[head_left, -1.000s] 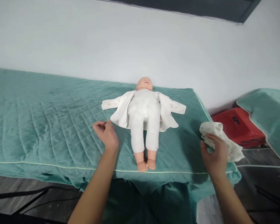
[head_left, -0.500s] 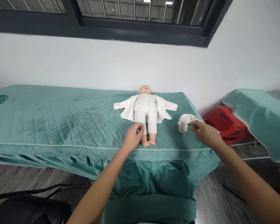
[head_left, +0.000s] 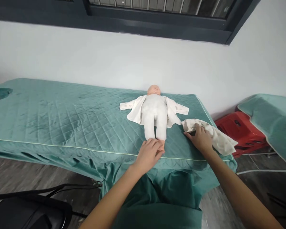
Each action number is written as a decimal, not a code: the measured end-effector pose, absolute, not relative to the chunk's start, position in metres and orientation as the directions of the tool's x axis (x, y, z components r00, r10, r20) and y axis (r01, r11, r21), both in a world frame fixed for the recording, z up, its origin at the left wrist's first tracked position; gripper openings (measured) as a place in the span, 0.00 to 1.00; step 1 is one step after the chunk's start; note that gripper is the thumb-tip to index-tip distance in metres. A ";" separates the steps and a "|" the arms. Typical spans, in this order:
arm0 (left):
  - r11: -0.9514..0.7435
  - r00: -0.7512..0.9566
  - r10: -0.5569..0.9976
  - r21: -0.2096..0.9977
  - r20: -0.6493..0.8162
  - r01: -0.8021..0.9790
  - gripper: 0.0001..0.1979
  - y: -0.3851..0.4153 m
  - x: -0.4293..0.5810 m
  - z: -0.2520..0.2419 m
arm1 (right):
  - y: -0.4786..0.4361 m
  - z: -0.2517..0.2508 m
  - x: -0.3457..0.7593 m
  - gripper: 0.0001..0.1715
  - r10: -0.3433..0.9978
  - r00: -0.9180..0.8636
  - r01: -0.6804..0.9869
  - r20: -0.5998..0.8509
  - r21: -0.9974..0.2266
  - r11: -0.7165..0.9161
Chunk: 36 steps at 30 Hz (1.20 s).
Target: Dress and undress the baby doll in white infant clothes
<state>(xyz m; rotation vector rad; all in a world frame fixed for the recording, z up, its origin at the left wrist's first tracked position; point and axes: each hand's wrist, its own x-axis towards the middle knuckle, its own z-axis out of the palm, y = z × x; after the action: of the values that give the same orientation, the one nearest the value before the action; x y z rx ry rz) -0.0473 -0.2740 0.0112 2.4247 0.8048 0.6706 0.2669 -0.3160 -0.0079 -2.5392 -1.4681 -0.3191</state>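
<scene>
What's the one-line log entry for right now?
baby doll: face-up, white jacket spread open | left hand: at doll's feet | right hand: on off-white cloth

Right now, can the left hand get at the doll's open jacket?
Probably yes: the left hand is at the foot end of the doll, and the jacket has its picture-left flap spread on the bed, with nothing seen covering it.
</scene>
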 end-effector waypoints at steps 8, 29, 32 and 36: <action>-0.652 0.665 0.677 0.675 0.315 0.345 0.10 -0.262 -0.050 0.015 | -0.289 -0.005 0.259 0.27 0.756 0.610 0.790 0.238 -0.261 -0.556; -0.926 0.547 0.362 0.361 0.755 0.114 0.11 -0.263 -0.061 0.243 | -0.358 0.270 0.124 0.23 0.855 -0.047 0.563 0.517 -0.693 0.450; -0.908 0.412 0.407 0.410 0.816 0.084 0.09 -0.260 -0.067 0.260 | -0.348 0.285 0.120 0.21 0.799 -0.149 0.629 0.582 -0.568 0.531; -0.844 0.330 0.513 0.537 0.792 0.024 0.13 -0.255 -0.072 0.259 | -0.339 0.293 0.117 0.18 0.744 -0.179 0.728 0.644 -0.422 0.541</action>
<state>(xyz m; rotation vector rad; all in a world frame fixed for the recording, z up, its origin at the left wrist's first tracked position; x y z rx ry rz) -0.0721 -0.2549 0.2592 2.1690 0.4731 1.5288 0.1169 -0.3385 0.2929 -1.1980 -1.9199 0.0239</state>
